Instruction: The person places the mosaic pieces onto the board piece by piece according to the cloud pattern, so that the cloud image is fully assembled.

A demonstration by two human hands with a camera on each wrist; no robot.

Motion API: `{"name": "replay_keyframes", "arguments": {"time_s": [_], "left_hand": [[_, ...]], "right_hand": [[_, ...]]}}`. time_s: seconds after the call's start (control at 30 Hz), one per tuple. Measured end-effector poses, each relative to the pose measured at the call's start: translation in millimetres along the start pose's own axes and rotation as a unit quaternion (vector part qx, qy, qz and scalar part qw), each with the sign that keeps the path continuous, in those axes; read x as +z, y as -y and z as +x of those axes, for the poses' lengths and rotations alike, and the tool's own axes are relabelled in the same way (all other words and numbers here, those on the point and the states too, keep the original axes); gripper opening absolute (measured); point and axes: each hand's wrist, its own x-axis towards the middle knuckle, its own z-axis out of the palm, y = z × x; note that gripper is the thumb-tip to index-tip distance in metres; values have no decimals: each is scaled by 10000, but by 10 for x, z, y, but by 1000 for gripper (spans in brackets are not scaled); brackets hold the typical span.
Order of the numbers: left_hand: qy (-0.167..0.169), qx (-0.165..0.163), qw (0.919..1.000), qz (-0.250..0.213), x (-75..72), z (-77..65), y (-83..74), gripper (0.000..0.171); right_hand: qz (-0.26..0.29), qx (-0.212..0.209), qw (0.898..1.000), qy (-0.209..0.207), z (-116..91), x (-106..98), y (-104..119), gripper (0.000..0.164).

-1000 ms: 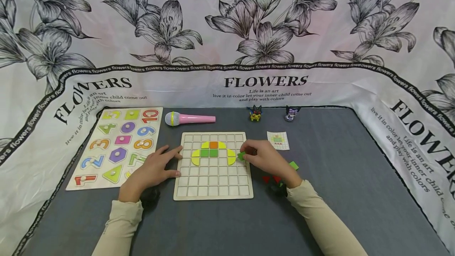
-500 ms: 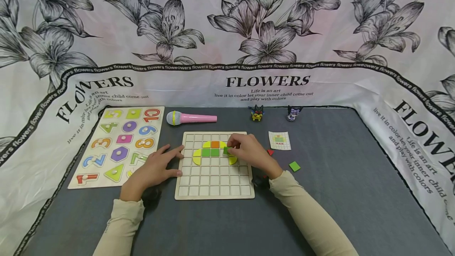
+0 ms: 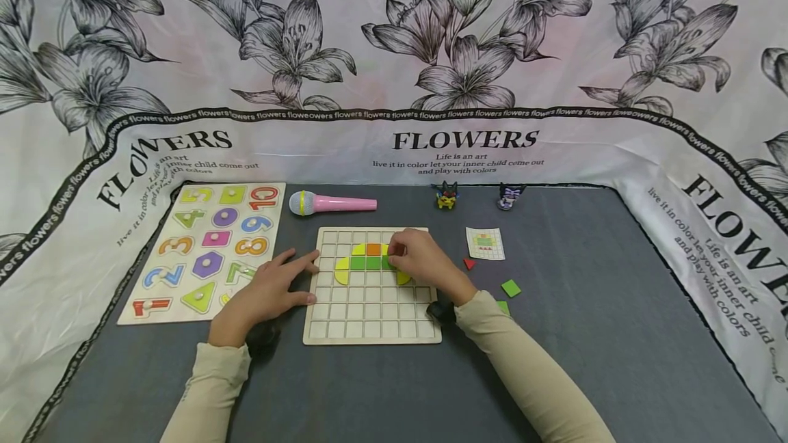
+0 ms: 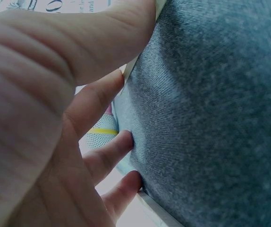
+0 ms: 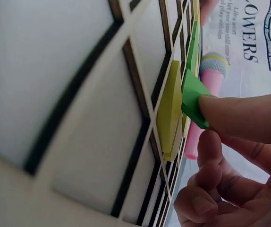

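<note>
A wooden grid board (image 3: 363, 330) lies on the grey cloth. My left hand (image 3: 263, 294) rests at its left edge, fingers extended and fingertips touching the rim. Over the board's upper right part, my right hand (image 3: 427, 265) pinches a green square tile (image 5: 192, 97) between thumb and finger. That tile is tilted over the grid, beside a yellow quarter-round tile (image 5: 168, 109) in the right wrist view. An orange square tile (image 3: 373, 249), a row of green tiles (image 3: 357, 263) and yellow rounded tiles (image 3: 342, 277) sit in the grid. My fingers partly cover the right-hand ones.
Loose green tiles (image 3: 511, 288) and a red triangle (image 3: 470, 264) lie right of the board, below a pattern card (image 3: 485, 243). A number puzzle (image 3: 206, 245) is at left, a pink toy microphone (image 3: 345, 204) behind. Two small figurines (image 3: 446, 195) stand at the back.
My right hand has carried the green tile leftward from the board's right edge to the end of the green row. My left hand has stayed at the board's left edge.
</note>
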Motion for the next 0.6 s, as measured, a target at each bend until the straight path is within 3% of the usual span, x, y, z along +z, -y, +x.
{"name": "replay_keyframes", "arguments": {"time_s": [0.33, 0.6], "left_hand": [[60, -84, 9999, 48, -11, 2, -39, 82], [79, -121, 9999, 70, -27, -3, -67, 82]], "right_hand": [[-351, -336, 9982, 348, 12, 9, 51, 11], [85, -256, 9992, 291, -99, -30, 33, 6]]}}
